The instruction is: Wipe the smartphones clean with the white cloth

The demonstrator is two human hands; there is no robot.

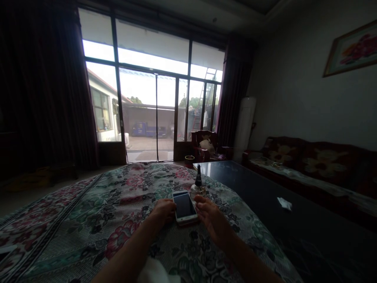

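- The left hand [163, 210] is half curled, its fingers against the left edge of the phone; whether it has a real grip on the phone, I cannot tell.
- The right hand [209, 214] is partly open with the fingers spread, and holds nothing; its fingertips sit just beside the phone's right edge.
- Between the hands, a white-framed smartphone [184, 207] lies flat and tilted slightly, its dark screen facing up.
- Just beyond the phone and above the right hand, a clear glass bottle [198, 189] with a tall black cap stands upright.
- Under both hands, a floral bedspread [88, 224] covers the bed, and a white cloth [156, 273] lies on it below the left wrist.
- To the right of the right hand, a dark glass-topped bench [250, 182] runs alongside the bed, with a scrap of white tissue [284, 203] on it.
- Further right sits a dark red floral sofa [312, 165], and a framed flower painting [352, 49] hangs on the wall above it.
- Ahead of the hands, past the bed, stands a red armchair [204, 147], with a glazed door [153, 86] behind it between dark curtains [59, 86]. A blue truck [144, 129] is parked outside.
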